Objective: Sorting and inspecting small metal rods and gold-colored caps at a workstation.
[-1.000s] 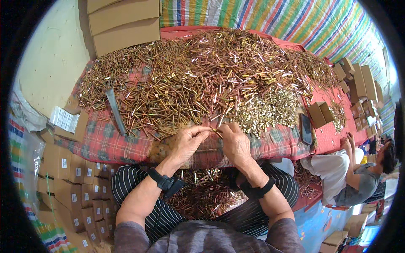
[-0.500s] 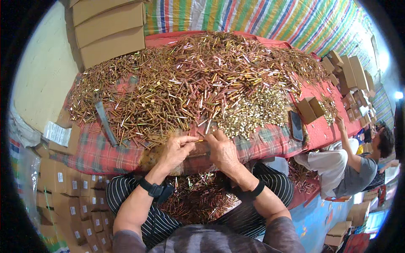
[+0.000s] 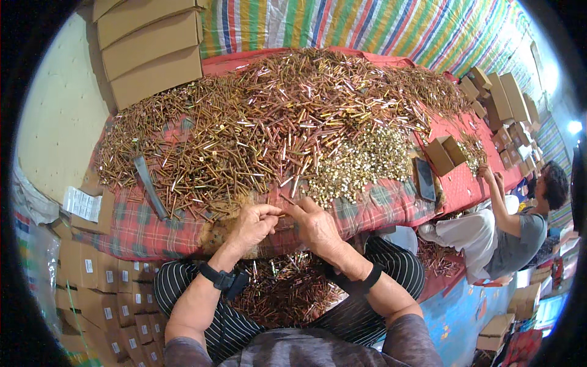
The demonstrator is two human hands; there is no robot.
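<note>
Near the table's front edge my two hands meet, fingertips almost touching. My left hand [image 3: 252, 225] pinches a thin gold-coloured bolt between thumb and forefinger; only a short bit shows. My right hand [image 3: 316, 227] is closed at the bolt's other end, its fingertips curled down, so what they hold is hidden. Just beyond my hands spreads a large heap of long copper and gold-coloured bolts [image 3: 232, 144]. A pile of small shiny brass-coloured nut-like pieces [image 3: 361, 164] lies beyond my right hand.
A red plaid padded cloth [image 3: 165, 229] covers the table. A curved metal strip [image 3: 148, 185] lies left, a dark phone [image 3: 425, 179] and an open small carton [image 3: 445, 155] right. Stacked cartons [image 3: 98, 287] stand lower left. More bolts [image 3: 284, 290] lie between my knees. Another person [image 3: 520, 235] sits at right.
My hands have drawn closer together, with the right hand shifting slightly left and down. Less of the bolt shows between them. The person at right has raised both hands over the table.
</note>
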